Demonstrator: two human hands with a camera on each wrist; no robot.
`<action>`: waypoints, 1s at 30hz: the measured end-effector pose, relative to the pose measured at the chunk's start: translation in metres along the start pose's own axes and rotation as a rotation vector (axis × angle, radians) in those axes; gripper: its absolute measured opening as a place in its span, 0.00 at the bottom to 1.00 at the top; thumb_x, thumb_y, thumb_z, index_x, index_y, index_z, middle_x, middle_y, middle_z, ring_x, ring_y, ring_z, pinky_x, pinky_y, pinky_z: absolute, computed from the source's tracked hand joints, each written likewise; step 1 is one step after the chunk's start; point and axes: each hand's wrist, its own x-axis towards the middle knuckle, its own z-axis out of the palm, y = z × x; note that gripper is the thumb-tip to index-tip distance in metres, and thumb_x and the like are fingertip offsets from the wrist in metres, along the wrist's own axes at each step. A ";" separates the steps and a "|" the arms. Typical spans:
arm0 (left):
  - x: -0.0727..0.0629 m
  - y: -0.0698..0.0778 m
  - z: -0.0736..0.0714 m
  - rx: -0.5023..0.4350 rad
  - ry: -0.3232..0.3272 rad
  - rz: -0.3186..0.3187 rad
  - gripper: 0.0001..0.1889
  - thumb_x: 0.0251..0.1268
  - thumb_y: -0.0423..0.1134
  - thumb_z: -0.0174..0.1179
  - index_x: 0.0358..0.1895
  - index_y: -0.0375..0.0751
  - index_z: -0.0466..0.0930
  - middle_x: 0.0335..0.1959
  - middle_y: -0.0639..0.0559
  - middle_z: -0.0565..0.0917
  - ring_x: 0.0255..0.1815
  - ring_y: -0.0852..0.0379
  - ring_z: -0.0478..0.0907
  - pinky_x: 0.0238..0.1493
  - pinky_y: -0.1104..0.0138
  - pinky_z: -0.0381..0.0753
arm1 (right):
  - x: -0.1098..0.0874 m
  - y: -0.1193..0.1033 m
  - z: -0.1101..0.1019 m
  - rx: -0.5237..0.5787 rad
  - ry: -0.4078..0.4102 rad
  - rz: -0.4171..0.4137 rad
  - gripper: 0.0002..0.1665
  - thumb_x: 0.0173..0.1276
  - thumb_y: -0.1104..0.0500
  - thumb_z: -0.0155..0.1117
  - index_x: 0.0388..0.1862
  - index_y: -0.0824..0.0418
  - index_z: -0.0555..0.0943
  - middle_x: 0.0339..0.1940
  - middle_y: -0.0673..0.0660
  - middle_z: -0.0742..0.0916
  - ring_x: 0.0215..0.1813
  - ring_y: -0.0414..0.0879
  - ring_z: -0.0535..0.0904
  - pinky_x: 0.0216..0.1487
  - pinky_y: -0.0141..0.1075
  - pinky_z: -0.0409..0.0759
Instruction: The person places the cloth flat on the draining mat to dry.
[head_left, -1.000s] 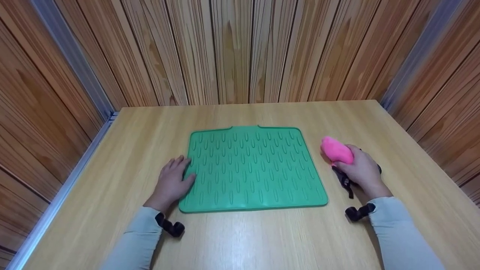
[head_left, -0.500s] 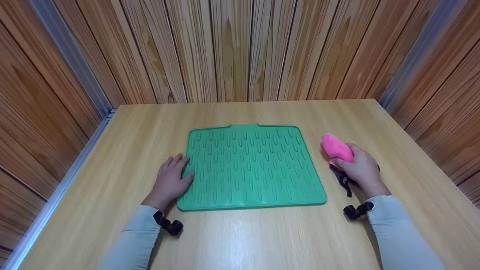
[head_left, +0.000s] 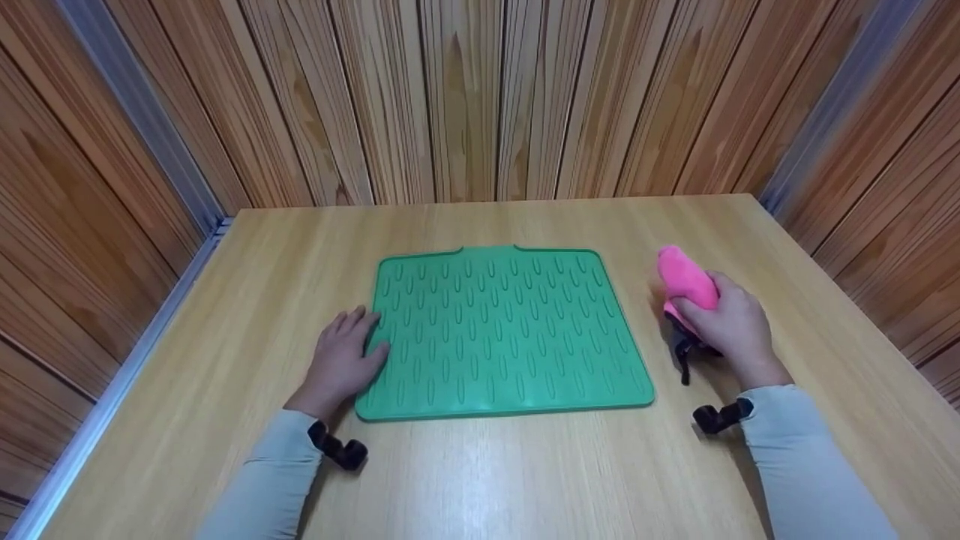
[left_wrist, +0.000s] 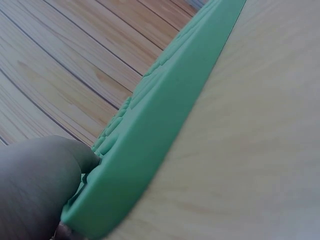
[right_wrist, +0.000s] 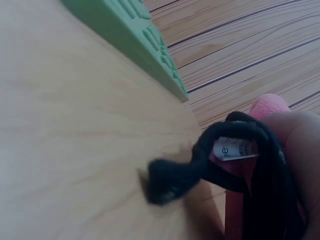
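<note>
A green mat (head_left: 495, 337) with raised oval ridges lies flat in the middle of the table. My left hand (head_left: 339, 360) rests at its left edge, fingers extended and the thumb over the border; the left wrist view shows that thumb (left_wrist: 45, 175) against the mat's raised rim. To the mat's right, my right hand (head_left: 735, 322) grips a soft pink fabric item with black trim (head_left: 684, 279), apparently just off the table. In the right wrist view a looped black band (right_wrist: 202, 150) hangs from it, and a white printed label (right_wrist: 235, 148) shows inside the loop. Its exact kind is unclear.
The light wooden table (head_left: 480, 480) runs back to a wood-plank wall (head_left: 465, 105), with plank walls on both sides too. Black wrist-camera mounts (head_left: 720, 416) stick out from both sleeves.
My right hand has moved slightly away from me and to the right, raising the pink item, whose black end now hangs down. The left hand stays on the mat; the head view has shifted slightly.
</note>
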 end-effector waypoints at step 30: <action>-0.001 0.001 0.000 -0.013 0.019 0.016 0.34 0.86 0.46 0.56 0.86 0.33 0.67 0.92 0.27 0.59 0.94 0.22 0.48 0.94 0.31 0.45 | -0.016 -0.038 -0.022 0.080 0.011 -0.049 0.57 0.83 0.36 0.66 0.94 0.63 0.54 0.83 0.77 0.74 0.78 0.74 0.75 0.78 0.74 0.78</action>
